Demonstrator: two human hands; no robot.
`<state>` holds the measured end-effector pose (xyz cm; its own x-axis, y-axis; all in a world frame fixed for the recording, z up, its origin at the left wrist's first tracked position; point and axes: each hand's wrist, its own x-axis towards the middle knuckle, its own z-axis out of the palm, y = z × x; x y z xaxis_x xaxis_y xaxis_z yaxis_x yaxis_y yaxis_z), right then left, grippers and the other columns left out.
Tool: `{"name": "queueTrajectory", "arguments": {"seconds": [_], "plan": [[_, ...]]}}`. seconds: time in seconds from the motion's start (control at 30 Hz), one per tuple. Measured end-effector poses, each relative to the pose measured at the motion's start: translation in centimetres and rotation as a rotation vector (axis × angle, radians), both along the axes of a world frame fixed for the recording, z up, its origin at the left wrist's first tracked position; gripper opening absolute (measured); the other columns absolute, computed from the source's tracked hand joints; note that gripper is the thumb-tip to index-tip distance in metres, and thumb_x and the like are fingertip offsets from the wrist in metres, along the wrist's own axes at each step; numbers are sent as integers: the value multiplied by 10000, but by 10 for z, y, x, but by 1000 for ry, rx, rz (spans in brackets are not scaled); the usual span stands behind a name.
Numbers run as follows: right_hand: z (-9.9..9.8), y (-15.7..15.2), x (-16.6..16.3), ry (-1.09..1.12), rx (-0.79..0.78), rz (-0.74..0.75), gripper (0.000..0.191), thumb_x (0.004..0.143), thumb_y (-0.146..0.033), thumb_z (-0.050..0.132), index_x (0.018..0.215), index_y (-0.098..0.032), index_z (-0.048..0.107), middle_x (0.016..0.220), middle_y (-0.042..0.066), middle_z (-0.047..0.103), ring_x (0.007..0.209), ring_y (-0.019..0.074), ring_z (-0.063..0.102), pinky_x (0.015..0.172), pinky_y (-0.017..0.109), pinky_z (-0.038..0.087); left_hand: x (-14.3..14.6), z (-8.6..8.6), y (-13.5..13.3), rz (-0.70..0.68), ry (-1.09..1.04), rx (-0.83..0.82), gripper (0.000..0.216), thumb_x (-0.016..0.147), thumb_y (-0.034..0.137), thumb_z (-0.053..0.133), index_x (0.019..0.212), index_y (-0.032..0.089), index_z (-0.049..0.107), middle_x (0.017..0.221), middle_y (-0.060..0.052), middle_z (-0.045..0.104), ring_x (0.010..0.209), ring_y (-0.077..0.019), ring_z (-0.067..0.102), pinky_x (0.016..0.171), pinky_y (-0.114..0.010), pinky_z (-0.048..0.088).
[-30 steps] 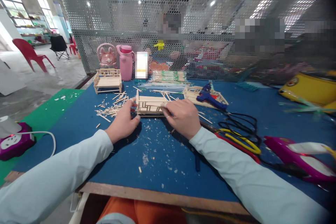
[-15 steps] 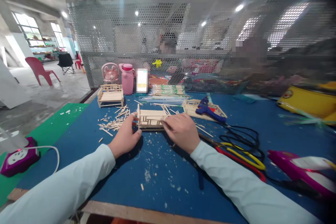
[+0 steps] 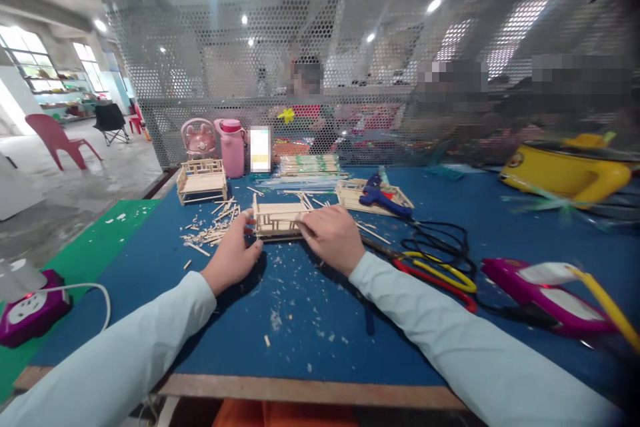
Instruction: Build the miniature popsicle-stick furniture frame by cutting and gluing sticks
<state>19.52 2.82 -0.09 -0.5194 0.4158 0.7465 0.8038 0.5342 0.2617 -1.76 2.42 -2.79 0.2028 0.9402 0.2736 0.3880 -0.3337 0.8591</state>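
**While Held at Both Ends, a Stick Frame Is Kept on the Blue Mat**

Where the blue mat [image 3: 320, 327] is strewn with pale chips, a small stick frame [image 3: 275, 217] is seen standing upright, a little beyond the middle of the table. It is gripped from both sides. The left hand [image 3: 233, 257] is curled against its left end, with the thumb laid along the lower front rail and the fingertips closed on the corner post. The right hand [image 3: 333, 239] is laid palm down at the right end, its fingers drawn together and pressed onto the front of the frame. Both forearms are covered by pale blue sleeves.

Just left of the frame, a heap of stick offcuts [image 3: 213, 228] is scattered. Behind that heap, a finished bench model [image 3: 201, 180] is set near the table's far left corner, and a pink bottle [image 3: 233, 147] is stood just beside it. A bundle of sticks [image 3: 309, 165] is stacked against the perforated screen [image 3: 300, 47], behind which a seated person can be made out. To the right of the frame, a blue glue gun [image 3: 383, 193] is rested on a second flat frame [image 3: 350, 192]. Nearer the right forearm, yellow-handled cutters [image 3: 443, 267] are laid beside a coil of black cable [image 3: 440, 240]. A purple power strip [image 3: 30, 310] is placed well apart, on the green sheet at far left.
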Motion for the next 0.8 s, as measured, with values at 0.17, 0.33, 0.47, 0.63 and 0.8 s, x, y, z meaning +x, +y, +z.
{"name": "queueTrajectory", "arguments": {"seconds": [0.17,0.33,0.47,0.63,0.8], "plan": [[0,0,-1,10,18,3,176,851,-172,531,693,-175,609,647,17,666,632,149,532,666,298,291,1,3,-1,13,30,-8,524,767,160,526,1270,150,379,1145,-115,505,993,-198,517,750,-322,482],[2,-1,-1,16,23,18,173,856,-173,533,698,-175,605,673,16,681,630,145,544,664,294,297,-1,8,-3,67,79,19,413,756,143,527,1158,138,437,1010,-77,521,924,-178,517,740,-308,458],[7,-4,6,15,16,22,204,881,-189,508,702,-167,604,674,35,679,635,141,551,660,287,304,-1,18,-10,179,78,99,200,703,123,549,886,164,479,737,24,466,673,-116,463,650,-253,406],[12,-17,16,-54,18,136,210,896,-168,484,745,-174,630,661,26,668,632,129,548,662,279,319,4,30,-27,23,21,240,114,835,245,456,832,171,543,701,10,533,606,-112,472,581,-229,376],[10,-26,11,-98,-2,202,222,903,-136,453,803,-178,647,687,20,673,639,123,542,701,278,339,11,25,-33,-234,282,209,307,903,327,390,717,172,578,713,-18,578,694,-141,509,652,-253,378]]}}
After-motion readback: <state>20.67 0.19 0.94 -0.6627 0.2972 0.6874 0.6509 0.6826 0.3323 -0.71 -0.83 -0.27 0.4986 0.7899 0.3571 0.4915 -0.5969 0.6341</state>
